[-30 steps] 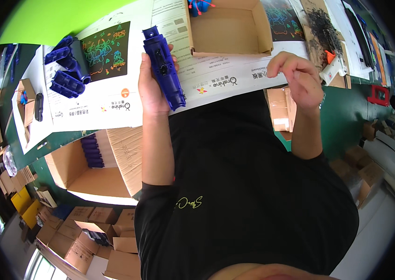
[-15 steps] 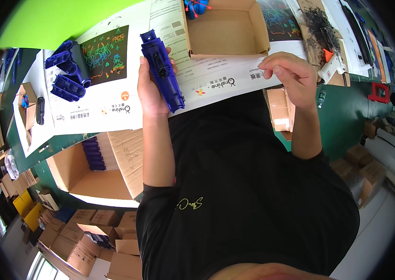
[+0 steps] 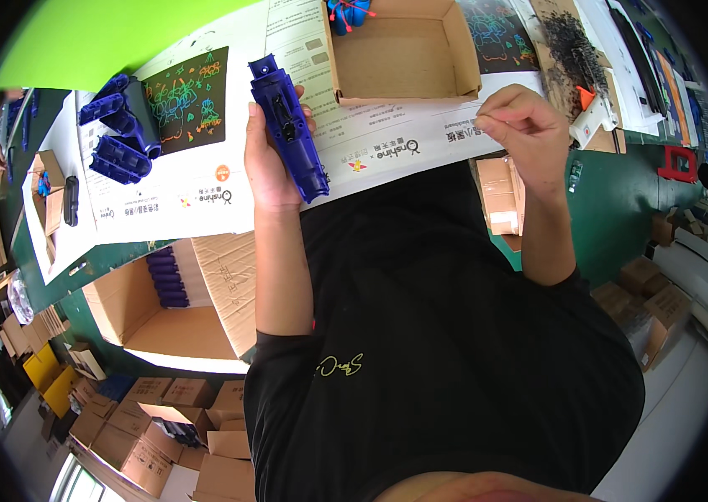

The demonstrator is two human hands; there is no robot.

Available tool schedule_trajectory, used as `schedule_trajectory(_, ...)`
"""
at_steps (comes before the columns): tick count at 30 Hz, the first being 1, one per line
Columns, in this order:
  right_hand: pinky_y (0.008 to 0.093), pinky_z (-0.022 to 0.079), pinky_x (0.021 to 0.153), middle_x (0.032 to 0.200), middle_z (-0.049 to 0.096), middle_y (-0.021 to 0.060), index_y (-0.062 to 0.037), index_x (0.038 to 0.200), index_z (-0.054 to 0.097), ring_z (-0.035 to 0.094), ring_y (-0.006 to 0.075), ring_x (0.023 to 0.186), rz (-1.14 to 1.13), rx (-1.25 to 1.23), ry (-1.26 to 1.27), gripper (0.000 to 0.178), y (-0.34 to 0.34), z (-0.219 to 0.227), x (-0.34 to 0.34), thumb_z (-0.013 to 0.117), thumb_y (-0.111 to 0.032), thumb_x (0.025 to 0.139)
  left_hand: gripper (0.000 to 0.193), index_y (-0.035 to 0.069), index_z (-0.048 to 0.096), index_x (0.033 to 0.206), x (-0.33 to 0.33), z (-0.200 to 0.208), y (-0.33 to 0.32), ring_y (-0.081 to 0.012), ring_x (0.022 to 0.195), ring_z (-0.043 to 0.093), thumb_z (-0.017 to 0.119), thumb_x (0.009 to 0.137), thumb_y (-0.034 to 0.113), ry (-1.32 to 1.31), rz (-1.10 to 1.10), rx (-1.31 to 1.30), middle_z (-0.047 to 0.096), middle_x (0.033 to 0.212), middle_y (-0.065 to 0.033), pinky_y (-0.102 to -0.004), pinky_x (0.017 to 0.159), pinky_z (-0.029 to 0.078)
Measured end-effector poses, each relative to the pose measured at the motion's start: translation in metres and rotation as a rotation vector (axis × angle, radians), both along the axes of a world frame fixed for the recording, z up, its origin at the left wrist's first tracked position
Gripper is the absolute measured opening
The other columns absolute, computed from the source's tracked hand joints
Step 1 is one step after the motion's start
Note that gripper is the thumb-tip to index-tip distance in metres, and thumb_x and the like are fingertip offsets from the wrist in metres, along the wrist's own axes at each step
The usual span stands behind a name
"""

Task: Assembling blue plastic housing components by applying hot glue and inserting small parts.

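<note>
My left hand (image 3: pixel 267 171) is wrapped round a dark-blue plastic housing half (image 3: pixel 308 163), long and hollow, its open inside facing up. A black part (image 3: pixel 290 124) sits in the middle of its cavity. To the right, my right hand (image 3: pixel 530 134) hovers over the printed sheet's edge, thumb and fingertips pinched together; anything between them is too small to make out. Several similar blue housings (image 3: pixel 120 159) lie on the sheet at the left. Beyond my hands stands a shallow open cardboard box (image 3: pixel 404 97), with blue pieces with red wires (image 3: pixel 349 18) at its far left corner.
A pile of small dark pieces (image 3: pixel 573 42) lies on cardboard at the far right, beside a white tool with an orange tip (image 3: pixel 593 119). Below the table's left side, an open carton (image 3: pixel 174 330) holds blue housings. White printed sheets (image 3: pixel 187 222) cover the green table.
My right hand has moved slightly right and nearer to me, still pinched. The left hand keeps the blue housing almost in the same place.
</note>
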State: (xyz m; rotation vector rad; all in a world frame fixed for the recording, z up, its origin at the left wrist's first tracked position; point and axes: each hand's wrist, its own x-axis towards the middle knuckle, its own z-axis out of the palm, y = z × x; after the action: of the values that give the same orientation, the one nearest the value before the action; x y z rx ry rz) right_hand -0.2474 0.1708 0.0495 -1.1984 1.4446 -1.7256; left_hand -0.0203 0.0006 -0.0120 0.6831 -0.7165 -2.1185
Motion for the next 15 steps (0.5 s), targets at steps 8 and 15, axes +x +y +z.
schedule_trajectory(8,0.0276,0.046,0.066,0.085,0.065,0.0082,0.0018,0.084,0.067,0.058,0.0134,0.071,0.452,0.172,0.207,0.016,0.008,-0.003,-0.044,0.061,-0.013,0.088,0.05,-0.002,0.048,0.124,-0.004,0.003,0.001,-0.0189,0.084,0.054,0.033,0.1,0.04,-0.012,0.031,-0.007,0.056,0.114,-0.0144,-0.0307,0.071,0.047)
schedule_trajectory(15,0.0269,0.047,0.069,0.074,0.061,0.0068,0.001,0.084,0.066,0.057,0.0136,0.07,0.267,0.554,0.679,0.015,-0.038,0.053,-0.038,0.06,-0.012,0.088,0.054,-0.003,0.051,0.121,-0.001,0.002,0.0,-0.0169,0.076,0.053,0.029,0.101,0.042,-0.074,0.033,0.043,0.058,0.09,-0.0115,-0.0262,0.068,0.046)
